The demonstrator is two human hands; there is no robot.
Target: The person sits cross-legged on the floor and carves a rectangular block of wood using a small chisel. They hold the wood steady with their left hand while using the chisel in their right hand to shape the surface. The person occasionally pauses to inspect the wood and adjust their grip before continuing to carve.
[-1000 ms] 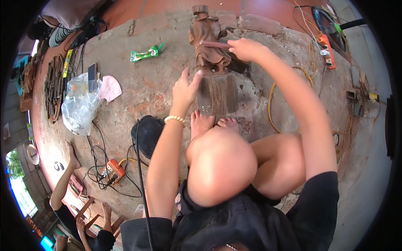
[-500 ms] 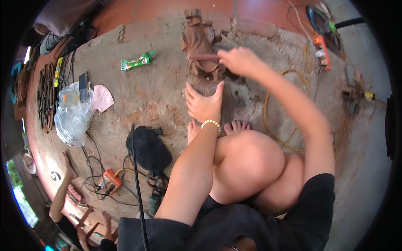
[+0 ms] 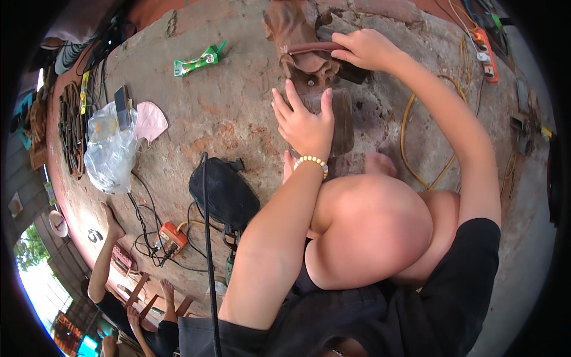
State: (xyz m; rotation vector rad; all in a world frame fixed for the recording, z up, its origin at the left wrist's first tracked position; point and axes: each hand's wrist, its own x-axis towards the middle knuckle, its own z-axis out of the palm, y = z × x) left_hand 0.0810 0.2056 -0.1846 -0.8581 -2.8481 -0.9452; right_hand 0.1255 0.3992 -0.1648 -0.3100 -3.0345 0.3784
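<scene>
A brown carved figure (image 3: 294, 27) with flowing folds lies on the floor at the top, its upper end cut off by the view. My right hand (image 3: 370, 49) is closed round one end of a slim reddish-brown stick-like tool (image 3: 315, 46), laid across the carving. Pale streaks show at the tool's other end; its exact kind is unclear. My left hand (image 3: 306, 122), fingers spread, holds nothing and is over the near end of the carving, beside a brown block (image 3: 341, 119). Whether its fingertips touch the carving I cannot tell.
Left lie a green packet (image 3: 199, 61), a clear plastic bag (image 3: 110, 152), a phone (image 3: 122, 107) and a pink mask (image 3: 151, 121). A black pouch (image 3: 223, 193) and orange power strip (image 3: 171, 239) are nearer. Yellow cord (image 3: 405, 140) curls at right. Another person's leg (image 3: 102, 262) shows lower left.
The view has shifted, so the floor things sit differently in it. My left hand's fingers have spread and reach nearer the carving. My right hand keeps hold of the stick-like tool on the carving.
</scene>
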